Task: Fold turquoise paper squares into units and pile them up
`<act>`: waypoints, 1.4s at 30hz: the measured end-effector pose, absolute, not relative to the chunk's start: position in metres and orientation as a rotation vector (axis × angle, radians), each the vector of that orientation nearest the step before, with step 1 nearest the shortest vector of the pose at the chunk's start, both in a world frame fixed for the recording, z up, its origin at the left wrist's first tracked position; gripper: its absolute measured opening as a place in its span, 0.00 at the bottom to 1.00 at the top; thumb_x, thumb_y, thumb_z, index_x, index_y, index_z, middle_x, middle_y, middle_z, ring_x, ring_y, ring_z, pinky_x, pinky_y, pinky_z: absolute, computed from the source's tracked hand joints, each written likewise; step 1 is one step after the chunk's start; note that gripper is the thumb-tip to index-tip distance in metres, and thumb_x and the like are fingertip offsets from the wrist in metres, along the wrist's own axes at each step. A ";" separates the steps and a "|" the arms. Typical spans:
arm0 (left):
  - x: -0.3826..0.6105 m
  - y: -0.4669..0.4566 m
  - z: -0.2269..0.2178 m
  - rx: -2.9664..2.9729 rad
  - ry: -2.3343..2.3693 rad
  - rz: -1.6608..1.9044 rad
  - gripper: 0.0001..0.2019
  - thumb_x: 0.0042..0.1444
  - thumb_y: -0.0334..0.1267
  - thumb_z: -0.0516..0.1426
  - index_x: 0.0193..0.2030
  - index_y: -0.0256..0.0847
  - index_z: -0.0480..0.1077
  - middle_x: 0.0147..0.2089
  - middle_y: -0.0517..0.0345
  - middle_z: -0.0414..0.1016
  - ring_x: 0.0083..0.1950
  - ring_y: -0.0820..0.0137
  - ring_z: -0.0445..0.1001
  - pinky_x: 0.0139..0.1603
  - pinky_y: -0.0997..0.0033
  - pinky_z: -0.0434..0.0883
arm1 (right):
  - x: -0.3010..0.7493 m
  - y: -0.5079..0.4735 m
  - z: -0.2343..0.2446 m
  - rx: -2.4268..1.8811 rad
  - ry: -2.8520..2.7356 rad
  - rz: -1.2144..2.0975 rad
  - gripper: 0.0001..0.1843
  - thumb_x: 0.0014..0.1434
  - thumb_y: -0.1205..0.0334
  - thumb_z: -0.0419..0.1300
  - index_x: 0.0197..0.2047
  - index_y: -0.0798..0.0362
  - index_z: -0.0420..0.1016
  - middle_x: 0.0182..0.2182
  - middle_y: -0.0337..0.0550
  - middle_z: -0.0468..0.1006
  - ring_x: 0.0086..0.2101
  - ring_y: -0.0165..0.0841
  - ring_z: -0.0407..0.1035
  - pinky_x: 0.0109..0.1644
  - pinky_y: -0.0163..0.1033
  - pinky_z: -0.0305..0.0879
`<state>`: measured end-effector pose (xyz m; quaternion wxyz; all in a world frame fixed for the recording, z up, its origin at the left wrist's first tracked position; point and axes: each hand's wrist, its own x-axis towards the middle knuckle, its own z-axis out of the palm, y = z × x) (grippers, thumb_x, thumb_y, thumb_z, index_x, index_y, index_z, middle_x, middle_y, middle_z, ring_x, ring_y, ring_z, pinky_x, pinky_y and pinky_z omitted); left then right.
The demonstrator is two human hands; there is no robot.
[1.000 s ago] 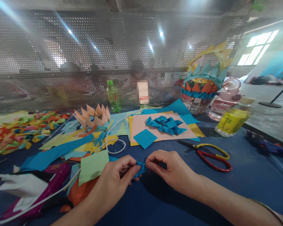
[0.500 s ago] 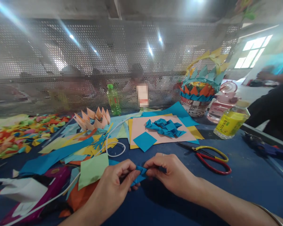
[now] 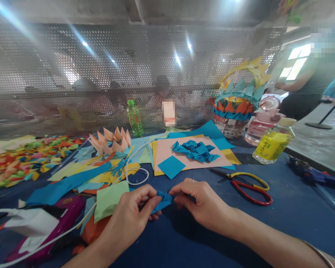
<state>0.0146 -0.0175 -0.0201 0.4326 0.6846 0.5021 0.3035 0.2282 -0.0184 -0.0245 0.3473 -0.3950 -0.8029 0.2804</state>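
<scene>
My left hand (image 3: 139, 210) pinches a small folded piece of blue paper (image 3: 164, 201) between thumb and fingers, just above the dark blue table. On the paper's right corner, the thumb and index finger of my right hand (image 3: 196, 199) close together. Beyond my hands, a flat blue paper square (image 3: 171, 167) lies on a pale pink sheet (image 3: 160, 149). Several folded blue paper pieces (image 3: 195, 150) are heaped on the same sheet. Scissors (image 3: 251, 186) with one yellow and one red handle rest to the right of it.
Left are small colored paper pieces (image 3: 25, 160), a peach paper ring (image 3: 110, 143), a light green sheet (image 3: 111, 199) and a purple power strip (image 3: 69, 216) with a white cable. Right are a paper basket (image 3: 230, 126), drink bottles (image 3: 274, 143) and a glue gun (image 3: 312, 173). A person stands beyond.
The folded blue paper has turned in my fingers and now shows a smooth pointed side toward the right. My left hand has shifted slightly left. At the right, the person in the background has moved.
</scene>
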 end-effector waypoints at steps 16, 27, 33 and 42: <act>0.022 -0.025 -0.013 1.756 1.165 0.629 0.12 0.59 0.44 0.55 0.27 0.42 0.63 0.22 0.66 0.68 0.25 0.70 0.75 0.28 0.75 0.74 | 0.219 -0.025 -0.017 -1.126 -2.119 0.813 0.08 0.61 0.63 0.59 0.31 0.54 0.76 0.26 0.38 0.76 0.29 0.29 0.67 0.34 0.33 0.59; 0.021 -0.024 -0.014 1.618 1.127 0.606 0.11 0.59 0.46 0.56 0.31 0.41 0.66 0.26 0.61 0.75 0.28 0.69 0.77 0.30 0.74 0.73 | 0.220 -0.028 -0.018 -1.121 -2.053 0.844 0.03 0.57 0.65 0.62 0.31 0.53 0.75 0.27 0.36 0.75 0.30 0.28 0.67 0.35 0.32 0.61; 0.021 -0.024 -0.012 1.687 1.141 0.510 0.13 0.58 0.46 0.55 0.28 0.40 0.66 0.24 0.59 0.76 0.25 0.71 0.75 0.27 0.75 0.71 | 0.219 -0.026 -0.021 -1.164 -1.913 0.869 0.04 0.56 0.64 0.63 0.30 0.53 0.75 0.25 0.36 0.74 0.29 0.28 0.67 0.34 0.32 0.61; 0.022 -0.025 -0.011 1.667 1.266 0.500 0.14 0.54 0.45 0.55 0.22 0.43 0.61 0.19 0.60 0.75 0.20 0.71 0.73 0.21 0.77 0.67 | 0.218 -0.028 -0.023 -1.103 -1.895 0.860 0.04 0.56 0.64 0.63 0.30 0.53 0.74 0.25 0.36 0.73 0.28 0.28 0.66 0.33 0.32 0.61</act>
